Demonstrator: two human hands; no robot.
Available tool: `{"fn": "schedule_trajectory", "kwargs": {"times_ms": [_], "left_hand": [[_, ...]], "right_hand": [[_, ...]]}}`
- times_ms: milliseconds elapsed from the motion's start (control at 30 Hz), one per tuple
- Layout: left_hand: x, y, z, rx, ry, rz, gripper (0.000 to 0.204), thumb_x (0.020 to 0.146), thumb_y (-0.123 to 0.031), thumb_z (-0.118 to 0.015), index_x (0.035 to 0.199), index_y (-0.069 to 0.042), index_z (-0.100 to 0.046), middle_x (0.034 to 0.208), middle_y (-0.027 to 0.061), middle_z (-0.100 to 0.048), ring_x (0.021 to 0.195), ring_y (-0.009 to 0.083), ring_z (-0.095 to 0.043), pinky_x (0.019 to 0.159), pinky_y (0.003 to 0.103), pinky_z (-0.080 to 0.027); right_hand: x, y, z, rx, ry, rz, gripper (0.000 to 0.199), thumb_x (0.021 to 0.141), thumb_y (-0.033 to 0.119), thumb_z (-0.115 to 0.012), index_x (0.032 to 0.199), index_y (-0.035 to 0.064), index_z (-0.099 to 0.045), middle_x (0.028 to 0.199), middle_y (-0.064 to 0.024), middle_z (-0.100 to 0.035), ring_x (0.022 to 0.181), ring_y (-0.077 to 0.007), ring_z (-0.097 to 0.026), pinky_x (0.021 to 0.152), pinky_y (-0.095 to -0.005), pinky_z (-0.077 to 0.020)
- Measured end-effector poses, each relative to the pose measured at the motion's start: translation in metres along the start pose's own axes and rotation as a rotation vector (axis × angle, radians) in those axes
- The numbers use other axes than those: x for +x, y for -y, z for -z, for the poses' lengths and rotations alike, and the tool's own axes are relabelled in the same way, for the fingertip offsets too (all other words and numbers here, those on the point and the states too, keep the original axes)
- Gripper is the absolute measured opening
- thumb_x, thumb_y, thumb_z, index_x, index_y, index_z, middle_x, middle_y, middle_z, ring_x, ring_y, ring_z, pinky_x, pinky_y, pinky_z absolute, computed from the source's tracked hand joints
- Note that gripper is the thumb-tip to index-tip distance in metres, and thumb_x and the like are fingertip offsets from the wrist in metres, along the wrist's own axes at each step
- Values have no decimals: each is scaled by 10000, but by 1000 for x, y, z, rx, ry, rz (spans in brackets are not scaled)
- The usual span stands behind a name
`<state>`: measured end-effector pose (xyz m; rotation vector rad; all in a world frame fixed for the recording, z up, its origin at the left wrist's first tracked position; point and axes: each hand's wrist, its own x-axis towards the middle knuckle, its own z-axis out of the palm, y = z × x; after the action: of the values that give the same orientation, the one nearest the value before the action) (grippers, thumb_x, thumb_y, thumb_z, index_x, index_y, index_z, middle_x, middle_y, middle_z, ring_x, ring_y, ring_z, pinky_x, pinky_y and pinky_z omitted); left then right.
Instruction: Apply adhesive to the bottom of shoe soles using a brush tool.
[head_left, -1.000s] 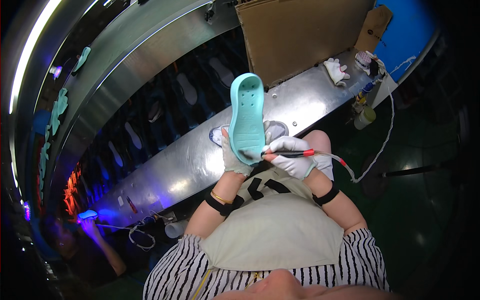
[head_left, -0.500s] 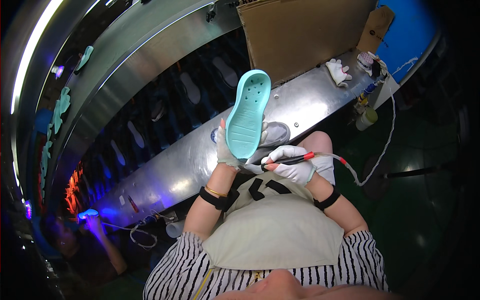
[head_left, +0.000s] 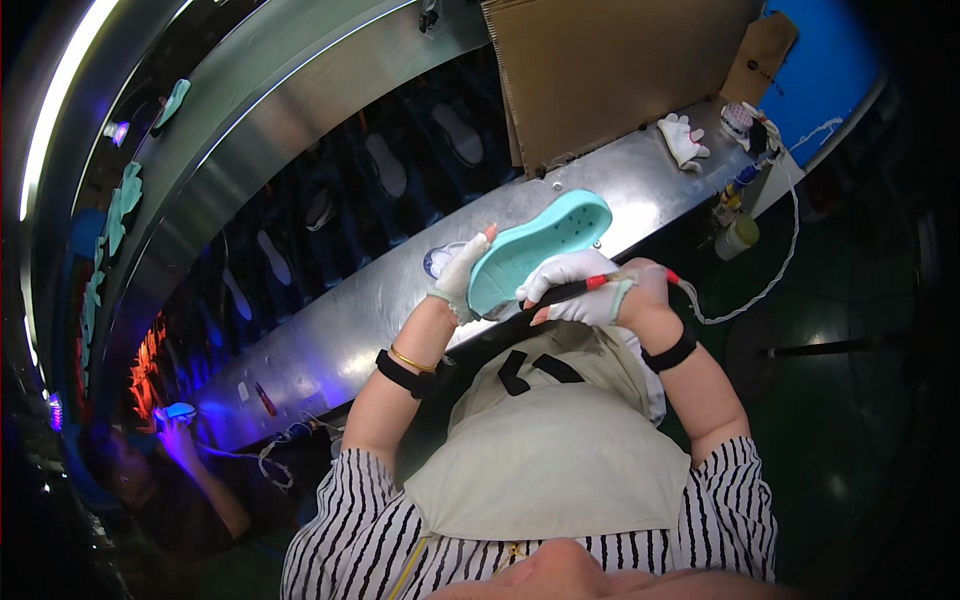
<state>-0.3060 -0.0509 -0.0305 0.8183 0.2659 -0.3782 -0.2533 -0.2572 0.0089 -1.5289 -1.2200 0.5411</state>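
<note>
My left hand (head_left: pixel 462 278), in a white glove with bare fingertips, grips a turquoise shoe sole (head_left: pixel 535 240) by its left edge. The sole is held above the metal bench, tilted, with its holed end up to the right. In my gloved right hand (head_left: pixel 588 284) is a black pen-like tool (head_left: pixel 560 295) with red bands and a pale hose (head_left: pixel 742 312) running off its back. The tool's tip is near the sole's lower end; whether it touches cannot be made out. Part of a pale shoe (head_left: pixel 441 258) shows on the bench beside my left hand.
Along the metal bench (head_left: pixel 360 285) stand a large cardboard box (head_left: pixel 620 75) and a white glove (head_left: pixel 682 142). A lidded jar (head_left: pixel 738 236) hangs at the right end. Dark racks with shoe parts (head_left: pixel 386 165) run behind. At far left another person's hand (head_left: pixel 180 440) holds a lit shoe part.
The sole has turned from near upright to leaning right, and sits lower. My right hand has moved up beside it with the tool. The grey shoe behind it is now hidden.
</note>
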Motion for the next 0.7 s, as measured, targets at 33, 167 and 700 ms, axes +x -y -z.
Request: {"fn": "schedule_trajectory", "kwargs": {"times_ms": [33,167,700], "left_hand": [[-1,-1,0,77,-5,59,586,897,-565,-368,1222,-96,-504,1044,92,-608,874,200,-616,701,307,-510],[-1,-3,3,87,23,107,557,884,-521,-459,1209,-74,-527,1087,115,-608,925,222,-616,784,351,-515],[0,27,-10,-393,153,-216,696,915,-565,-222,1284,-8,-418,1209,202,-524,1062,357,-550,923,453,-455]], "right_hand": [[1,4,4,0,38,-103,163,691,28,-745,808,20,-633,898,-63,-661,848,-164,-621,794,-272,-482],[4,5,10,38,-17,-65,202,660,5,-745,839,41,-658,856,-44,-656,821,-149,-614,767,-256,-480],[-12,-26,-41,257,-329,-71,58,807,43,-662,844,38,-617,863,-25,-630,780,-91,-571,708,-219,-452]]}}
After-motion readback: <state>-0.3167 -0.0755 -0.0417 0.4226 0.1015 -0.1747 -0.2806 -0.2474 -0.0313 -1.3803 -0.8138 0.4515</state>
